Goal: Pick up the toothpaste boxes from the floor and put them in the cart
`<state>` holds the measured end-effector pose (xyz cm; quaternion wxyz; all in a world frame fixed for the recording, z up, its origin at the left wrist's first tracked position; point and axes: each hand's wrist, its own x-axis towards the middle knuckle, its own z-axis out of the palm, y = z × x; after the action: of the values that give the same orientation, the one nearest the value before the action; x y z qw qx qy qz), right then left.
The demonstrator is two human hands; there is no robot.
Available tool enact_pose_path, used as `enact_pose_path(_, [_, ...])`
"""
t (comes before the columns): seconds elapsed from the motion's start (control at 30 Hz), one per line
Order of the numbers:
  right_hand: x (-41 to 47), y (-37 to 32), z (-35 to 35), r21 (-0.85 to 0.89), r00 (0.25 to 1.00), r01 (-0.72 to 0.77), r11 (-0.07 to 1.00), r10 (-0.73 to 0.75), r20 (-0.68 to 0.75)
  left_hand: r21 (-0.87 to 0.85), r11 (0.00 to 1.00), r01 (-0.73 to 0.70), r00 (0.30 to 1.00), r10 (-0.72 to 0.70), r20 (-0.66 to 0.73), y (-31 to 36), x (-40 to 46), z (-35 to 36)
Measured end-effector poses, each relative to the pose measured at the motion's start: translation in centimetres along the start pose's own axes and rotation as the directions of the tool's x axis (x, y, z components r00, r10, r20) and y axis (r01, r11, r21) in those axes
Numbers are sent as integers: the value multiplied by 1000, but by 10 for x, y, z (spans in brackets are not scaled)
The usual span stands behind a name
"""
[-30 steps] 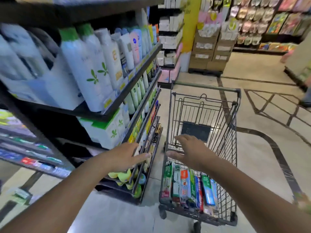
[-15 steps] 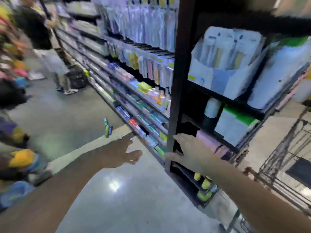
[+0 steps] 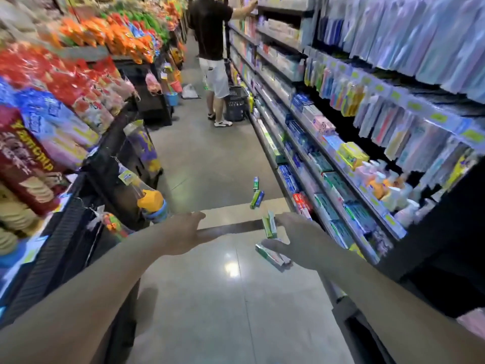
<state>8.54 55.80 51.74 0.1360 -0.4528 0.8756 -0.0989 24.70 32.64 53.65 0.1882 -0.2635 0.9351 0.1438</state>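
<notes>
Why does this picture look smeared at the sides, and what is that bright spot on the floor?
Head view: the snack bags at left and hanging packs at right are motion-blurred; the shelves bow from the wide-angle lens; the white spot on the floor is glare from a light above; the toothpaste boxes stay fairly sharp.

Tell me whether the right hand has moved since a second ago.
Yes. The right hand, then over the cart's basket, now reaches out open above the aisle floor, beside the scattered toothpaste boxes; no cart shows.

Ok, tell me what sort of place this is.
A supermarket aisle, most likely. Shelves of boxed toothpaste and hanging toothbrushes run along the right, bagged snacks are stacked on the left, and another shopper stands further down beside a black basket.
</notes>
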Motion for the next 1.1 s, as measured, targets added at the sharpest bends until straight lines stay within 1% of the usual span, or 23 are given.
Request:
enact_pose_path(0.1, [57,14,-19,-10,999,13,1000,-13,48,-84,996,37,999,-39,-16,-6,35,-32])
enact_pose_path(0.17, [99,19,-31,-38,998,41,998,-39,44,-97,993,63,996,-70,-64,-12,60,-51])
enact_pose_path(0.23, [139,24,-38,-18,996,80,997,-80,40,-118,989,93,989,-106,-107,-20,83,-66])
enact_pose_path(0.33, [195,17,-44,-15,992,117,993,-116,56,-164,981,101,988,-118,-99,-38,113,-82])
enact_pose_path(0.47, [277,5,-37,-31,986,149,988,-146,86,-148,973,177,978,-190,-85,-80,167,-102])
enact_pose_path(0.57, [347,-2,-29,-64,984,153,986,-146,102,-117,974,196,975,-206,-79,-119,219,-120])
enact_pose_path(0.67, [419,-10,-29,-67,987,133,989,-125,105,-85,976,202,977,-207,-55,-157,280,-144])
enact_pose_path(0.8, [508,-15,-42,-122,993,74,990,-62,101,59,981,187,982,-187,-10,-195,365,-190])
enact_pose_path(0.9, [566,-9,-50,-123,999,18,992,-13,48,141,980,143,990,-144,-1,-214,434,-223])
enact_pose_path(1.0, [614,10,-54,-156,997,-33,987,44,67,155,986,70,997,-73,19,-224,499,-248])
enact_pose_path(1.1, [663,39,-54,-138,986,-122,983,137,100,145,989,17,999,-24,48,-230,568,-266])
